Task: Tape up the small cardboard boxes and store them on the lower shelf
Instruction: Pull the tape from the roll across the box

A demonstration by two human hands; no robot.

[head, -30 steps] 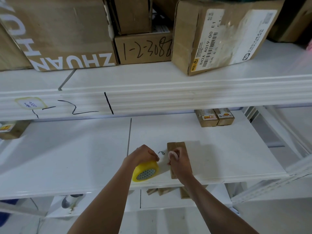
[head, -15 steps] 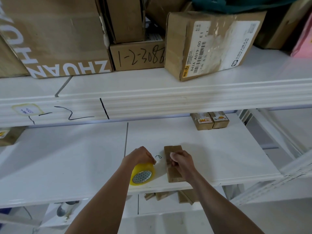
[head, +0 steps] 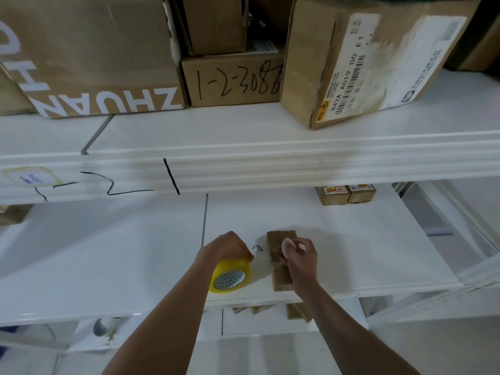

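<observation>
2 hands are at work on the white shelf (head: 351, 253). Your left hand (head: 226, 246) curls its fingers over the yellow tape roll (head: 230, 277), which rests on the shelf. Your right hand (head: 299, 259) sits on the small cardboard box (head: 280, 277), just beside the roll, fingers bent and pinching something pale. 2 more little boxes (head: 345, 194) sit at the back.

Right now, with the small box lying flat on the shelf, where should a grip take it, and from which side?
Probably across the two long sides of the small cardboard box, near its front end, coming from above. It lies flat and narrow, long axis running away from the person, so the sides are a short span. The right hand covers its middle; the left hand grips the yellow tape roll beside it.
</observation>
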